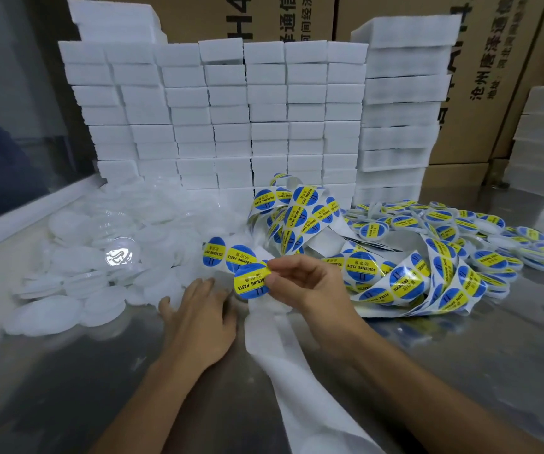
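Observation:
My right hand [310,286] pinches a round blue and yellow "soldering paste" sticker [251,280] by its right edge, lifted off the backing strip. My left hand [198,316] lies flat, fingers straight, at the near edge of a pile of plain white round lids [77,263]. A tangled strip of the same stickers [300,217] winds across the middle of the metal table [67,388]. Bare white backing paper [297,371] runs toward me between my forearms. Several lids with stickers on them [480,234] lie at the right.
A wall of stacked white foam blocks [264,119] stands behind the piles. Brown cardboard boxes [474,93] with printed characters rise behind that. More white foam [542,142] is stacked at the far right. A glass pane with a white frame [8,204] borders the left.

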A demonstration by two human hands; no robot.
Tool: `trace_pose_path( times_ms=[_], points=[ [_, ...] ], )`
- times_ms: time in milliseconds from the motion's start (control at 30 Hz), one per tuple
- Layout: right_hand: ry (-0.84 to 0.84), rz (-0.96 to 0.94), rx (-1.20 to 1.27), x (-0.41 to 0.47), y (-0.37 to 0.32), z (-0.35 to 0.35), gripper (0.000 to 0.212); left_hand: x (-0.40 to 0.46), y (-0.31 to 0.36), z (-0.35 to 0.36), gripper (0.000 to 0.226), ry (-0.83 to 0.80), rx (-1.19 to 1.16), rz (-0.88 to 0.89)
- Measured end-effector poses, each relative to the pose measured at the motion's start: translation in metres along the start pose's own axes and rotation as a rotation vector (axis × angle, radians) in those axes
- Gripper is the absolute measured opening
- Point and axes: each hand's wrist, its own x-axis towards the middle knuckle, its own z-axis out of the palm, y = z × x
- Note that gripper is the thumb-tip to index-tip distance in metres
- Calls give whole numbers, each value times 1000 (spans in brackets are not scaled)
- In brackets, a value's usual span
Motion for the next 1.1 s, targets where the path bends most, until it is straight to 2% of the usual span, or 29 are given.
trace_pose_path(
  times_ms=[133, 200, 267, 333, 533, 633, 767, 900, 1000, 1100],
  points=[
    [-34, 23, 13, 2, -2, 0, 26, 3, 0, -4, 14, 70, 2, -39],
    [-36, 35, 24, 4, -3, -1, 26, 3, 1, -4, 16, 38, -6, -29],
    [-24, 58, 60, 4, -4, 0, 21, 2, 2, -5, 25, -3, 7, -7],
    [-19, 86, 86, 3, -5, 0, 7, 1, 5, -8, 22, 30, -47, 30],
    [34, 120, 192, 8, -8, -6, 13, -4, 15, -21, 14, 351, -551, 186],
    [48, 113, 249, 9, -8, -9, 10, -5, 23, -21, 15, 421, -770, 163],
    [44, 119, 241, 10, -8, -8, 10, -6, 35, -23, 33, 321, -1195, 28],
    [106, 152, 278, 11, -10, -11, 13, -3, 36, -28, 25, 217, -1490, -132],
    [126, 161, 281, 11, -15, -14, 8, -1, 32, -30, 16, 138, -1624, -262],
    [126, 139, 176, 10, -15, -13, 6, 0, 29, -31, 16, 69, -1761, -331]
  ],
)
